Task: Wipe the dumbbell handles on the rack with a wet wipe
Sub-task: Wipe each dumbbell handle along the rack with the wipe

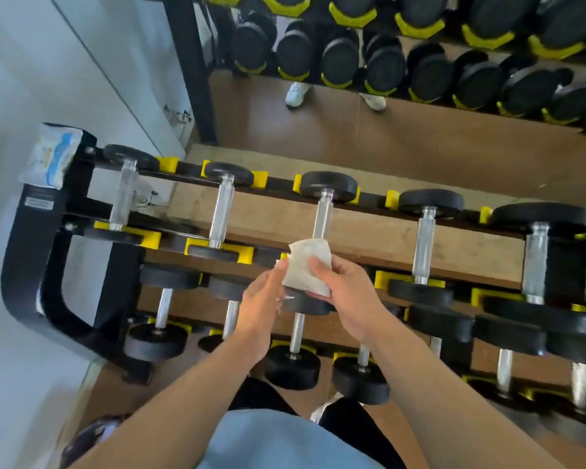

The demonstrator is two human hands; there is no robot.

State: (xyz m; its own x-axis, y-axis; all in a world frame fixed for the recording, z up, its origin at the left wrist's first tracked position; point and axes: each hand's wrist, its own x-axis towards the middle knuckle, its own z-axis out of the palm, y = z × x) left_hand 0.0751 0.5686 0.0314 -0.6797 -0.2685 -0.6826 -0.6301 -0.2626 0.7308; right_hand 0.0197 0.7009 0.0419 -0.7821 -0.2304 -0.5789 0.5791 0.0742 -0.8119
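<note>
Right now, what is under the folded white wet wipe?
Under the folded white wet wipe, held by both hands, sits a black dumbbell head. The chrome handle runs beneath it; their joint is covered.

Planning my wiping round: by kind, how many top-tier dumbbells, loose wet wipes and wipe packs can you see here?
Top-tier dumbbells, handle showing: 5
Wet wipe, held: 1
Wipe pack on the end of the rack: 1
Total: 7
</note>
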